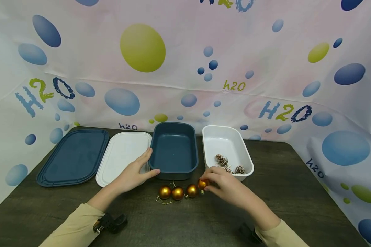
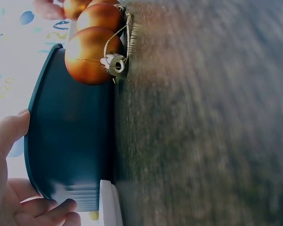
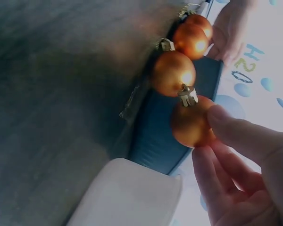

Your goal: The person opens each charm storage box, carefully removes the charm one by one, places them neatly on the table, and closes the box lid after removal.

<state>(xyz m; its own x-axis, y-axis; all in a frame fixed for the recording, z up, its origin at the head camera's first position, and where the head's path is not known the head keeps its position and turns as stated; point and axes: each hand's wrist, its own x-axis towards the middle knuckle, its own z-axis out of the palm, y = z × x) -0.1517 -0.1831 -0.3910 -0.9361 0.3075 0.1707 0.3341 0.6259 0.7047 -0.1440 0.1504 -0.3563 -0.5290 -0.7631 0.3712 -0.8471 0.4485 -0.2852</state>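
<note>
My right hand (image 1: pixel 224 183) pinches an orange-gold Christmas ball (image 3: pixel 192 123) between thumb and fingertips, just in front of the white container (image 1: pixel 248 161). More matching Christmas balls (image 1: pixel 177 193) line up to its left, with silvery-gold caps and thin cord loops. Behind them stands a deep dark blue container (image 1: pixel 174 154) with nothing visible inside. At its front left corner rests my left hand (image 1: pixel 133 175), thumb at the front rim and fingers along the left side. Several pine cones (image 1: pixel 221 160) lie in the white container, partly hidden by my right hand.
To the left, a white lid (image 1: pixel 119 152) lies flat, partly under my left hand. Farther left is a dark blue lid (image 1: pixel 74 157). Everything sits on a dark wooden table (image 1: pixel 173 226), against a patterned backdrop (image 1: pixel 185 58) at the back and sides.
</note>
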